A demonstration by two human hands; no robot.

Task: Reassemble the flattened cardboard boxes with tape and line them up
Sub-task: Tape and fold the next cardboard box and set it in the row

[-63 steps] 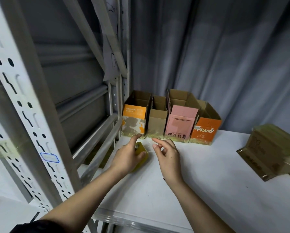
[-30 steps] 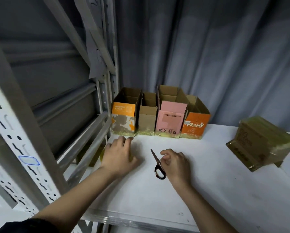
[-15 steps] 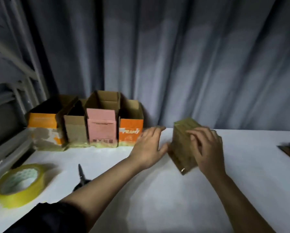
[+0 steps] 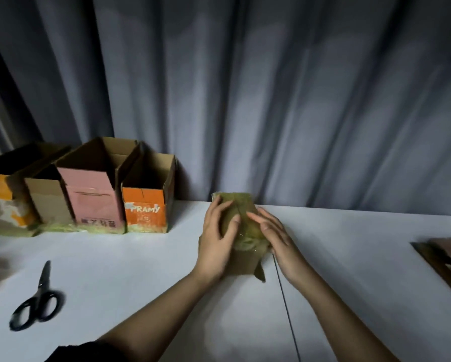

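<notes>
Both the left hand [image 4: 216, 231] and the right hand [image 4: 276, 236] press straight fingers on the taped box [image 4: 241, 226] near the table's [image 4: 141, 270] back edge; four open boxes [image 4: 93, 189] line its back-left corner; scissors [image 4: 36, 301] lie front-left.

Two bare forearms come up from the bottom of the frame, the left hand [image 4: 216, 236] and right hand [image 4: 276, 236] ringless, a dark sleeve [image 4: 88, 352] bunched at lower left.
</notes>
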